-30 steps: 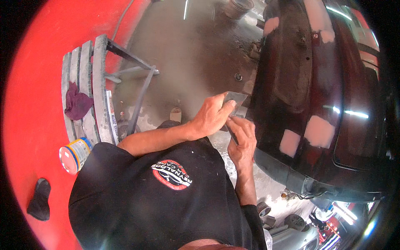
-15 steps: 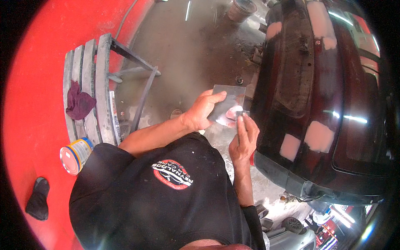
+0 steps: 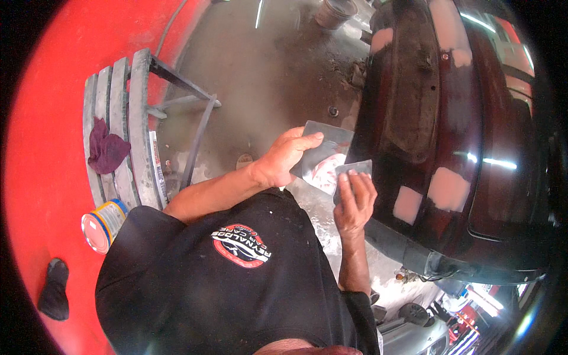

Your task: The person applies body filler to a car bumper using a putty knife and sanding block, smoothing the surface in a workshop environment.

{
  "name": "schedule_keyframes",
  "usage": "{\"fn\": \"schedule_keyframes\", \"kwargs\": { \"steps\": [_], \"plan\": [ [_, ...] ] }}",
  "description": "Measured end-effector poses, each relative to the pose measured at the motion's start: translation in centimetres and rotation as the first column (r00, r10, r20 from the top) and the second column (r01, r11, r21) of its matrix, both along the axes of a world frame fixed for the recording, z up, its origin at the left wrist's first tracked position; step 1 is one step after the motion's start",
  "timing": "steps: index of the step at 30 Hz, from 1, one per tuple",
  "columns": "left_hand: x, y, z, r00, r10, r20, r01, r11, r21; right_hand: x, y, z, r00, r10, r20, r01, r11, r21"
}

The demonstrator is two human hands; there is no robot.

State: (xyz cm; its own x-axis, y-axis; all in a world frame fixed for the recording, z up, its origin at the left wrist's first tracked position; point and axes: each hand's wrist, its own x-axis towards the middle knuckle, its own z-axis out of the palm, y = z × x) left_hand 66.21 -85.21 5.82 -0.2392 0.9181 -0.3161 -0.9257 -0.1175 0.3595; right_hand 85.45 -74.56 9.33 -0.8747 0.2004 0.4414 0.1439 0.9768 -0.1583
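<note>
Gripping a flat grey plate (image 3: 332,135), my L hand (image 3: 279,161) has its thumb on top & fingers underneath, mostly hidden from my remote seat. In view, plate sits just left of the dark car (image 3: 452,124); pinkish-white paste (image 3: 324,172) is smeared on its lower part. My R hand (image 3: 356,200), nearer the car, pinches a small grey spreader (image 3: 357,167), fingers on its face, thumb out of my sight. Spreader overlaps plate's edge in view; can't tell if they touch. Hands are apart. Car has pink patches (image 3: 448,189), the lower ones close to R hand. Well left of car: slatted bench (image 3: 139,118) w/ purple cloth (image 3: 109,148) on it, a can (image 3: 105,226) w/ blue & yellow bands, + a black shoe-like item (image 3: 54,289), farthest from car. Bucket (image 3: 336,13) is left of car's upper end; silver vehicle (image 3: 411,340) partly shows below car's lower end.
</note>
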Motion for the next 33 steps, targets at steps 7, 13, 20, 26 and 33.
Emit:
{"fn": "schedule_keyframes", "kwargs": {
  "steps": [7, 13, 20, 26, 33],
  "plan": [
    [1.7, 0.3, 0.0, 0.573, 0.021, -0.819, -0.135, 0.988, -0.07, -3.1, -0.6, 1.2, 0.997, -0.074, 0.024, 0.078, 0.967, -0.242],
    [1.9, 1.2, -3.1, 0.642, -0.02, -0.766, -0.249, 0.94, -0.233, -1.9, -0.7, 1.4, 0.966, 0.096, 0.241, -0.01, 0.943, -0.332],
    [0.4, 2.7, -2.0, 0.781, 0.274, -0.561, -0.397, 0.911, -0.108, -1.4, -0.4, 4.1, 0.997, 0.074, 0.018, -0.062, 0.929, -0.364],
    [0.5, 2.2, -1.7, 0.998, 0.057, 0.019, -0.056, 0.997, -0.049, -1.6, 0.3, -2.5, 0.986, -0.135, -0.099, 0.109, 0.968, -0.225],
    [0.9, 3.1, -1.5, 0.782, 0.145, -0.606, -0.269, 0.956, -0.119, -1.9, -0.2, 1.4, 0.969, -0.093, 0.228, 0.159, 0.943, -0.293]
  ]
}}
